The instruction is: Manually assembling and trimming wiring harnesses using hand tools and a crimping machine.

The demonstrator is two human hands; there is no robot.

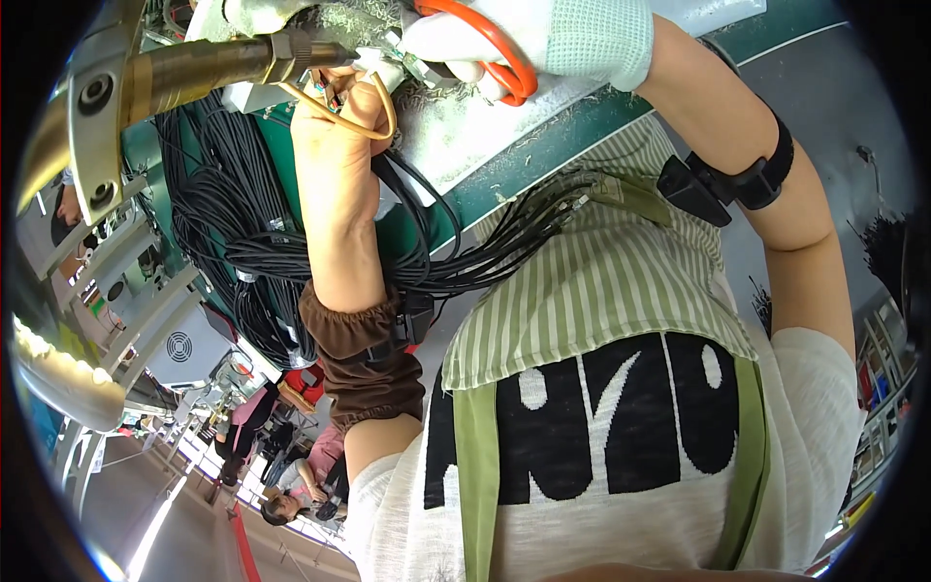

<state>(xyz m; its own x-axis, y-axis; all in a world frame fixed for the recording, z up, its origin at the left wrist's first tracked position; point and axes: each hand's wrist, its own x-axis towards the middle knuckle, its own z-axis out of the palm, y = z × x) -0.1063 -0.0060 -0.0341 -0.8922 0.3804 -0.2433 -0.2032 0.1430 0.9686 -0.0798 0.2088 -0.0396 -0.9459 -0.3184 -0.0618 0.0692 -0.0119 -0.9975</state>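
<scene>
My left hand (335, 145) is bare and pinches the end of a cable, where thin coloured wires (330, 94) stick out between the fingers. A tan loop (388, 107) curves around those fingertips. My right hand (443, 39), in a white knit glove, is closed around pliers with orange-red handles (525, 78). Their metal jaws (424, 70) point toward the left fingertips, and the glove partly covers them. Just beyond the left hand ends a brass-coloured metal tube (208, 70) with a hex collar. What exactly lies between the jaws is too small to tell.
Bundles of black cable (238, 213) hang along the green table edge (465, 218), with more cable ends across my lap. Fine clippings (456, 131) cover the white work surface. A metal bracket (95, 107) holds the tube. Other people (301, 490) sit farther off at lower left.
</scene>
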